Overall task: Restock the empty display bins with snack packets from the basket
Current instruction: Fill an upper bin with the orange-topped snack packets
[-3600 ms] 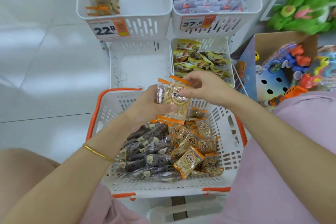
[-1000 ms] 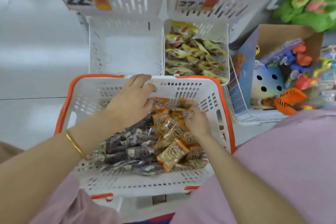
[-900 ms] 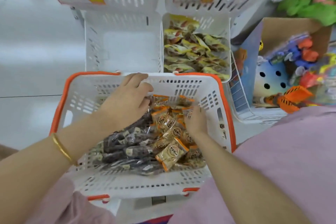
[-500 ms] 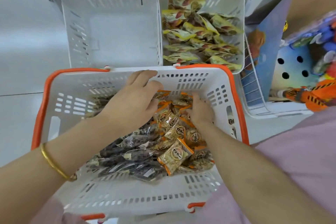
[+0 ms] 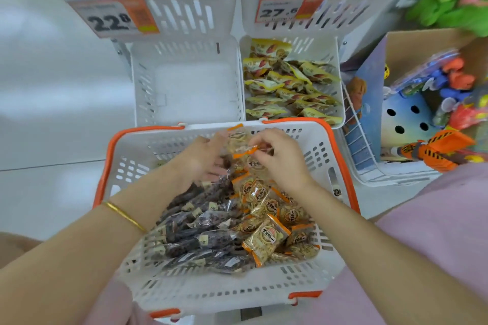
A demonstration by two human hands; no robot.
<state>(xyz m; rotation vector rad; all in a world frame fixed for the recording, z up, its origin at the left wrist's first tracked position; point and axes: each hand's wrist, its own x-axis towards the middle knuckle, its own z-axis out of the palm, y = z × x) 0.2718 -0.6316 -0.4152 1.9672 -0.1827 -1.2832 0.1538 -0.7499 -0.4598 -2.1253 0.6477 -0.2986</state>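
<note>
We saw basket [image 5: 105,166] far rim just before front edge of empty bin [image 5: 144,92]; contact unclear. Bin open on top. Both hands above basket's far end: left hand [image 5: 202,159] curled round snack packets [image 5: 239,144], right hand [image 5: 281,155] pinched orange seam of same bunch. We counted four bins: two upper bins [image 5: 184,16], two lower; two price tags [image 5: 113,18]. Lower right bin [image 5: 340,79] held yellow packets [image 5: 287,82]. Basket carried dark packets [image 5: 200,221] and orange-edged packets [image 5: 266,237]. Pale glossy floor [image 5: 52,113] left, toy box [image 5: 375,103] right.

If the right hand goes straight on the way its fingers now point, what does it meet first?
Probably the packets that the left hand holds; depth is unclear.
</note>
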